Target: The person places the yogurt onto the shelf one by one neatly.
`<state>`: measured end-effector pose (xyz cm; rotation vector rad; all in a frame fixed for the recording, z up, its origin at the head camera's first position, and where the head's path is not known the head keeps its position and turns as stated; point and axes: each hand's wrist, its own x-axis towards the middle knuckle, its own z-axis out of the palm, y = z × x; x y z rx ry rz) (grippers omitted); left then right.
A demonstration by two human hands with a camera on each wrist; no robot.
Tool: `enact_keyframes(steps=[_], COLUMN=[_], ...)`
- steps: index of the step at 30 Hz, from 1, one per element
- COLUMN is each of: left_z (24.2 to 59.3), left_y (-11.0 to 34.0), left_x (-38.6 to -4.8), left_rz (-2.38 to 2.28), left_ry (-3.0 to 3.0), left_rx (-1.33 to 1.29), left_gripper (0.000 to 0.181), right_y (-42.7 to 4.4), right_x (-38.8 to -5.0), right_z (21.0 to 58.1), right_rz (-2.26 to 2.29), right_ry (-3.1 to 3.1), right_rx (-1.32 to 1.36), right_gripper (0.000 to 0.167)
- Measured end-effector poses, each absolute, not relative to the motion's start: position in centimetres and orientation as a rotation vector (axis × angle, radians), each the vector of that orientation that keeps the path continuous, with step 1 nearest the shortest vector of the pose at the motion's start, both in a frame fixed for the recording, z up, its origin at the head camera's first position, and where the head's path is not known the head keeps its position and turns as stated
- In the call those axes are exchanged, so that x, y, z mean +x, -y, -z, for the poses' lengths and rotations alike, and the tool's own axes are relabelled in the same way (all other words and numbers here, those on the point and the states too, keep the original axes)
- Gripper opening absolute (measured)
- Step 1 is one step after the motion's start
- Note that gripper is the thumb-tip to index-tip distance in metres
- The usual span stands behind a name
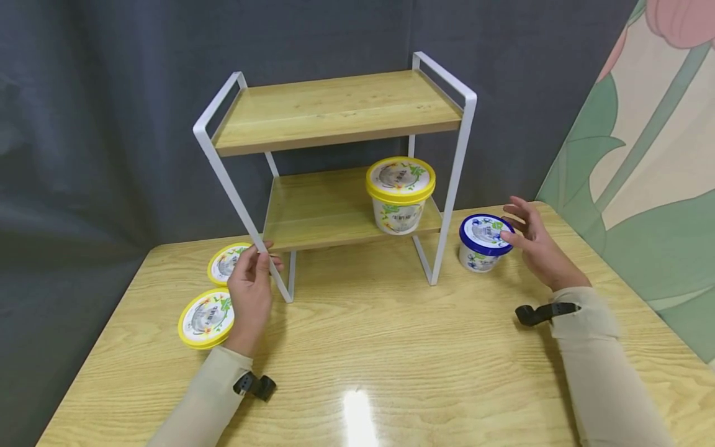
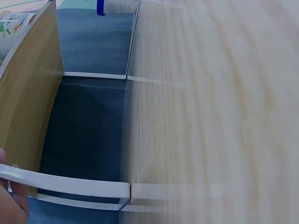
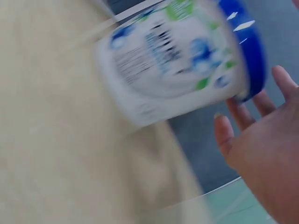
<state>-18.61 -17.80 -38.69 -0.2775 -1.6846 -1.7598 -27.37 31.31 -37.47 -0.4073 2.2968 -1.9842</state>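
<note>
A two-tier wooden shelf (image 1: 335, 112) with white metal legs stands on the table. My left hand (image 1: 251, 292) grips its front left leg at the lower board, and the fingers show at the edge of the left wrist view. A yellow-lidded tub (image 1: 400, 195) sits on the lower board's right side. Right of the shelf, a blue-lidded tub (image 1: 483, 242) stands upright on the table. My right hand (image 1: 539, 245) is at its right side, fingers spread and relaxed, thumb over the lid's edge; whether it touches is unclear. In the right wrist view the tub (image 3: 173, 60) is close to the fingers.
Two more yellow-lidded tubs, one in front (image 1: 206, 318) and one behind (image 1: 226, 264), stand left of the shelf beside my left hand and forearm. A dark curtain (image 1: 100, 124) hangs behind the table (image 1: 346, 347). A floral-patterned panel (image 1: 659, 161) borders the right side.
</note>
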Motion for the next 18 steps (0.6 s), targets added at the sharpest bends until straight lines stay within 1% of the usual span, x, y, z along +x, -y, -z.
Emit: enact_keyframes(steps=[5, 8, 10, 13, 18], left_z=[38.8, 38.9, 38.9, 38.8, 38.9], left_y=[17.8, 17.8, 17.8, 17.9, 17.9], left_x=[-18.7, -18.8, -18.8, -18.9, -18.9], left_rz=[1.766, 1.771, 1.772, 1.782, 1.789], left_ry=[1.675, 1.666, 1.662, 1.649, 1.643], left_rx=[-0.294, -0.31, -0.313, -0.317, -0.317], left_gripper=[0.029, 0.028, 0.028, 0.027, 0.026], right_y=[-31.6, -31.5, -31.4, -31.2, -31.2], right_x=[-27.6, -27.7, -27.8, -27.9, -28.0], right_z=[39.8, 40.7, 41.2, 41.7, 42.0], right_rz=[2.178, 2.223, 2.249, 2.242, 2.198], right_ry=[-1.972, -1.86, -1.811, -1.838, -1.88], right_rx=[-0.427, -0.436, -0.468, -0.494, -0.467], right_gripper=[0.089, 0.094, 0.094, 0.09, 0.085])
